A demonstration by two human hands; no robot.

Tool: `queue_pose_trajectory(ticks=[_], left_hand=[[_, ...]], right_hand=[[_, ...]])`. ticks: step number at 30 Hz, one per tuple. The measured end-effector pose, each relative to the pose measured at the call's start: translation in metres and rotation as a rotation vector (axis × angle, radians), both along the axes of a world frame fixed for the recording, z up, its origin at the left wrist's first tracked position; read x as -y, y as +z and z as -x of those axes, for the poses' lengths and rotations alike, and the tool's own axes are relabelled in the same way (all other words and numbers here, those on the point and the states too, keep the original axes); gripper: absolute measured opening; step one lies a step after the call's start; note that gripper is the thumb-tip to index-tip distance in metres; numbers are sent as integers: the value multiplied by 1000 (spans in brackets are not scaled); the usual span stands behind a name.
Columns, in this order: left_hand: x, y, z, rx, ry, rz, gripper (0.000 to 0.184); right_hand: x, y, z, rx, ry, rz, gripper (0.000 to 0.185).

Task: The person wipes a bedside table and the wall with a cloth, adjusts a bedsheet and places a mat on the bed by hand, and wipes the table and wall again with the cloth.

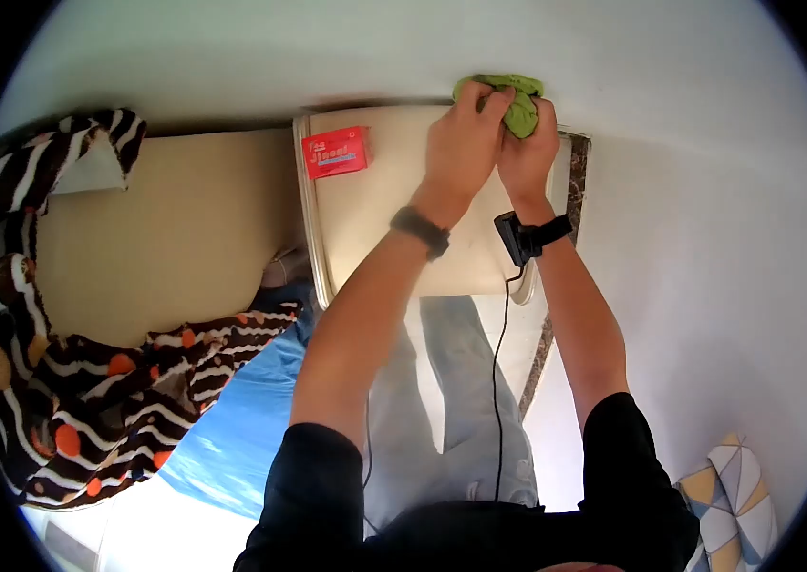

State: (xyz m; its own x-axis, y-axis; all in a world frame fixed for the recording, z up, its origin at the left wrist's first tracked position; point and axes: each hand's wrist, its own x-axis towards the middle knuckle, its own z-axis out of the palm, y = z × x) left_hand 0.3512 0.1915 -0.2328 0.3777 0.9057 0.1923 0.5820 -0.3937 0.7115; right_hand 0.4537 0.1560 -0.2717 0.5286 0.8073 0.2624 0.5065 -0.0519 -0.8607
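A bunched green cloth (522,116) is gripped between my two hands, above the far right part of a cream cabinet top (375,214) and close to the wall. My left hand (465,133) has its fingers curled around the cloth's left side. On the other side my right hand (529,153) is closed on the same cloth, with the hands touching or nearly so. A red packet (335,153) with pale lettering lies on the cabinet top's far left corner, left of my left hand.
Left of the cabinet is a bed with a beige headboard or mattress surface (165,229), a striped, dotted blanket (89,391) and a blue sheet (241,419). The white wall (690,248) runs behind and right. A black cable (496,381) hangs from my right wrist's device.
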Motion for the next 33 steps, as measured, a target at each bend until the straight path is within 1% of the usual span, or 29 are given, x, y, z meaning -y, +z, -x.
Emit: queue_pose_trajectory(ticks=[3,6,9,12,15,18,21,24,27,30,33], left_hand=[[-3,26,17,49,16,-193,42],[-2,71,27,155,92,-266,43],[-9,100,36,298,118,-405,50],[-17,122,42,392,170,-493,53],[-17,104,48,359,110,-475,54],[-16,92,58,248,92,-442,54],[-18,78,70,253,87,-398,55],[-25,47,90,162,110,-429,38],[-23,26,117,80,220,9,37],[-27,10,152,-57,187,-81,35],[-28,-6,177,21,334,-48,43]], right_hand=[[-8,36,11,41,17,-58,31],[-17,87,20,117,35,-174,36],[-25,121,29,209,41,-299,37],[-37,147,42,222,17,-389,35],[-36,133,49,176,6,-406,34],[-40,106,55,176,9,-455,35],[-42,90,67,187,6,-424,36],[-43,62,86,159,50,-313,38],[-49,28,113,220,106,-159,39],[-53,11,145,110,161,-11,38],[-63,15,178,25,282,-75,34]])
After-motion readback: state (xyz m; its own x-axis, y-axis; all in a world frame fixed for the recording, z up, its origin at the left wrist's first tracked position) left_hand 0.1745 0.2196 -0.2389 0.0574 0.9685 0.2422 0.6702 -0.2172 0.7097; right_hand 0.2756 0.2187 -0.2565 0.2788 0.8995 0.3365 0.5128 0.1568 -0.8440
